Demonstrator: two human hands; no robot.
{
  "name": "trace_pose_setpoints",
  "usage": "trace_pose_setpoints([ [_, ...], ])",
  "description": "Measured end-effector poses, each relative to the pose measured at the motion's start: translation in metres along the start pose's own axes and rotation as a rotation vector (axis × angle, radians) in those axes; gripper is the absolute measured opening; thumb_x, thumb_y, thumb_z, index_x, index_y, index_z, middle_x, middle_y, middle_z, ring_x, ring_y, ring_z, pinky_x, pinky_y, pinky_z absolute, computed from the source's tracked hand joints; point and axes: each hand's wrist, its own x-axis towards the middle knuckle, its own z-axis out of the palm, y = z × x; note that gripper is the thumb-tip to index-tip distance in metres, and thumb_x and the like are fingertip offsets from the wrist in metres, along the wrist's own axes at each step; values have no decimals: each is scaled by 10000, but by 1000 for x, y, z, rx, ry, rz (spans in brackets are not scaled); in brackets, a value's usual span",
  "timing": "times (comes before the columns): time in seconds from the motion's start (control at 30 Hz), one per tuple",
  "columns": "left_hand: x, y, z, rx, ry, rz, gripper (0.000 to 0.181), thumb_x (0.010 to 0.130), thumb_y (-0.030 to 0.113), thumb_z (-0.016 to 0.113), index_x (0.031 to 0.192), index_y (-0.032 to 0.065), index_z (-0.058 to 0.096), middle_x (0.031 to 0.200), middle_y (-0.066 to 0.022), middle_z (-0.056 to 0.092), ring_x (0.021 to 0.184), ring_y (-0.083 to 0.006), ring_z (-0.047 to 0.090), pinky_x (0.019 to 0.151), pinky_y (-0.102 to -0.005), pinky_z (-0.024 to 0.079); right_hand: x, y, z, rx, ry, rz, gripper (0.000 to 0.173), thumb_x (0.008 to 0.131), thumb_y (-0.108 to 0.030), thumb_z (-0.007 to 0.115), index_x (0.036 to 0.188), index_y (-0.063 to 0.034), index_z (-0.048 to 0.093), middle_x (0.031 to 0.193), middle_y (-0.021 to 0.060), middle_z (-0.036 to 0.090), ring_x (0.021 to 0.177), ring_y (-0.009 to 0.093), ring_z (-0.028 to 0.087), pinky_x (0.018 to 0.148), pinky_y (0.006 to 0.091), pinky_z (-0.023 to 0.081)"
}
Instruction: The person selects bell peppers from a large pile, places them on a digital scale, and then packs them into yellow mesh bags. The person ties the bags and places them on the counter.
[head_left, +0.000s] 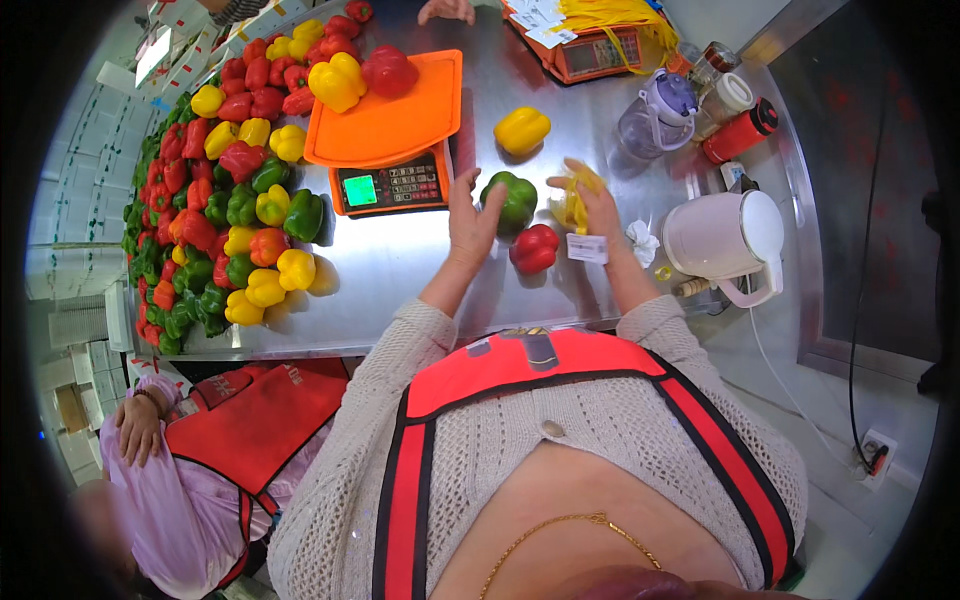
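My left hand (475, 221) is at the left side of a green bell pepper (517, 204), its thumb against the pepper, which rests on the steel table (390, 285). A red bell pepper (535, 248) lies just below it, and a yellow bell pepper (523, 131) lies farther back. To the right, my right hand (600, 206) holds a yellow mesh net bag (581, 191) with a white tag (587, 248) hanging from it. The orange scale tray (397, 120), left of my hands, carries a yellow and a red pepper.
A large pile of red, yellow and green peppers (240, 206) covers the left. An orange scale (592, 56) with yellow nets stands at the back. Bottles (739, 131) and a white kettle (712, 232) line the right. A co-worker (255, 420) is at lower left; another person's hand (447, 10) is across the table.
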Motion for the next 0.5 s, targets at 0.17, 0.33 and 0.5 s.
trace_pose_setpoints([
  [0.17,7,104,-9,-537,-297,-276,478,953,311,679,1307,17,551,1188,-104,623,1096,-192,612,968,-312,482,-26,-96,59,629,-538,125,568,1057,-295,441,1550,-56,289,1395,240,543,1167,283,631,923,349,561],
  [0.33,-5,138,-5,-782,-636,-449,439,945,245,682,1282,-13,568,1169,-96,636,1066,-178,633,950,-329,510,-19,-101,62,621,-666,87,597,1044,-264,472,1564,-67,256,1480,262,444,1289,328,548,1048,389,499],
  [0.5,-3,136,6,-796,-472,-514,351,967,132,626,1260,-49,555,1148,-110,651,1057,-209,650,918,-340,534,-26,-100,62,476,-528,7,628,996,-140,548,1558,-61,276,1463,250,475,1260,323,575,1018,376,519],
])
